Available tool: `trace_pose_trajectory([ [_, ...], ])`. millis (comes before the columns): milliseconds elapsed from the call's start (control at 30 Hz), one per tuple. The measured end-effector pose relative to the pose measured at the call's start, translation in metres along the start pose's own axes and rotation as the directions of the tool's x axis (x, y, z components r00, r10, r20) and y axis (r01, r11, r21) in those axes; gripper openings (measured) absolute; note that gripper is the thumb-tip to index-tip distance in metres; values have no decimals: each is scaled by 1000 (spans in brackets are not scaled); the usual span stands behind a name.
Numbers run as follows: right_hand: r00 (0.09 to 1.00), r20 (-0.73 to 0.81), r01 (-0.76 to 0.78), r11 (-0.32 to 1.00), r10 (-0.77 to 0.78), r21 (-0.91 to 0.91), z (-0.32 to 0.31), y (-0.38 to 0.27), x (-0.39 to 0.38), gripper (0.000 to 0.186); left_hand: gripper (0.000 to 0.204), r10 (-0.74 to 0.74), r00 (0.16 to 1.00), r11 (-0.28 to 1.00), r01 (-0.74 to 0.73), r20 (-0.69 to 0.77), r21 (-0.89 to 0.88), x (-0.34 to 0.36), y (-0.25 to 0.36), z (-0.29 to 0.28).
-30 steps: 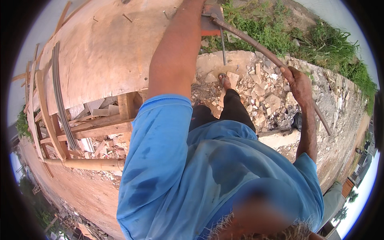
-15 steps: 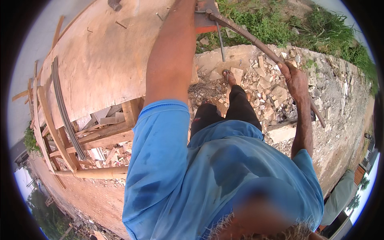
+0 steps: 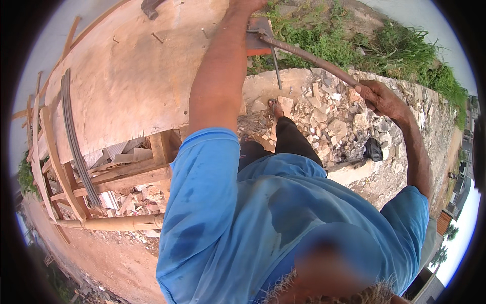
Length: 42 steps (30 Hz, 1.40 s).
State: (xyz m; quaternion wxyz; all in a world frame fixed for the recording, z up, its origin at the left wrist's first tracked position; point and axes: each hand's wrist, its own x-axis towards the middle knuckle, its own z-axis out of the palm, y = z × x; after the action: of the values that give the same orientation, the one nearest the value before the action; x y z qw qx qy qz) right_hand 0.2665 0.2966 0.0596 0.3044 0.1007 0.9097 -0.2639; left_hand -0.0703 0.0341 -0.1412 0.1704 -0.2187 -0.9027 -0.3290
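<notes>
My left forearm reaches up over the plywood sheet; my left hand [image 3: 247, 5] is cut by the top edge, its fingers mostly out of sight. My right hand [image 3: 385, 100] is closed round a long rusty metal pipe [image 3: 309, 57] on the right. The pipe's far end meets a small metal fitting on a grey plate with an orange edge [image 3: 258, 49], beside the plywood. A steel rod [image 3: 275, 66] points down from there. A dark hammer-like tool [image 3: 149, 9] and several upright nails [image 3: 157, 37] are on the plywood [image 3: 121, 81].
A timber frame [image 3: 68, 177] and a bundle of thin grey rods [image 3: 76, 137] are at the left. Broken rubble [image 3: 324, 121] surrounds my feet on a low concrete ledge [image 3: 253, 83], with a black bag [image 3: 373, 151] at right. Weeds [image 3: 385, 50] grow beyond the ledge.
My right hand has moved rightward and the pipe lies at a flatter angle, its lower length now hidden by my hand and arm. My right elbow has swung outward. My left forearm remains raised.
</notes>
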Motion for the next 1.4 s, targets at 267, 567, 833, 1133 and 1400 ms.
trace_pose_trajectory([
  [267, 969, -231, 71, 994, -90, -86, 44, 22, -2, 65, 41, -20, 1000, 999, 20, -7, 34, 16, -28, 33],
  [567, 922, -385, 30, 999, -40, -32, 100, 10, -21, 59, 36, -33, 999, 999, 33, 34, 11, 23, -24, 29],
  [833, 910, -413, 18, 998, -38, -53, 112, 2, -24, 58, 36, -66, 996, 997, 69, 56, -43, 17, -20, 16],
  [1133, 978, -66, 203, 978, -200, 47, 34, 54, 27, 46, 43, -180, 962, 984, 173, 205, 50, 0, -13, -16],
  [1400, 976, -116, 219, 818, -186, 532, 18, 135, 135, 38, 50, -329, 910, 940, 341, 253, -6, 4, 5, -69],
])
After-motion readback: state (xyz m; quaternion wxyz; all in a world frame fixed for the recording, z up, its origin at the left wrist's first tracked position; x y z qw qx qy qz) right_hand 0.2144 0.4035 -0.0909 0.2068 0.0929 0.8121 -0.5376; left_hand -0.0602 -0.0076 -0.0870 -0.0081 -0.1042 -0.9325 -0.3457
